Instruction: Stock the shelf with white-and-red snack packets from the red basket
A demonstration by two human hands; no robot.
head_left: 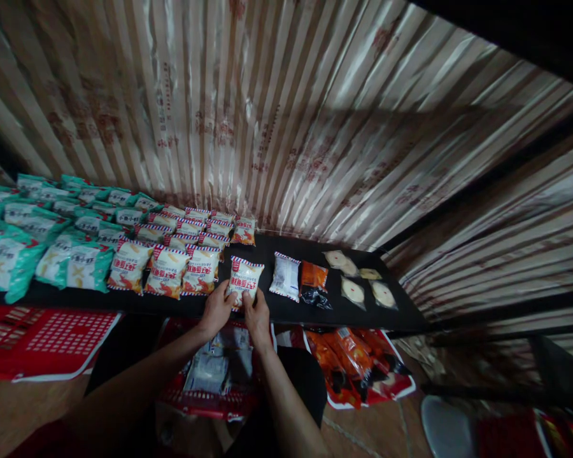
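Both hands hold one white snack bag (244,280) with a striped top edge and red lettering, near the front edge of the black shelf (286,315). My left hand (218,309) grips its lower left side, and my right hand (256,318) grips its lower right side, thumb on the front. To the left stand rows of matching bags (165,272). A silvery bag (285,277) with a striped edge lies to the right, beside an orange and black packet (314,276).
Teal snack bags (86,266) fill the shelf's left part. Round pale packets (352,291) lie at the right. Red baskets stand below: one with silvery bags (207,372), one with orange packets (351,350), and one at the left (67,334). A corrugated sheet (267,114) rises behind.
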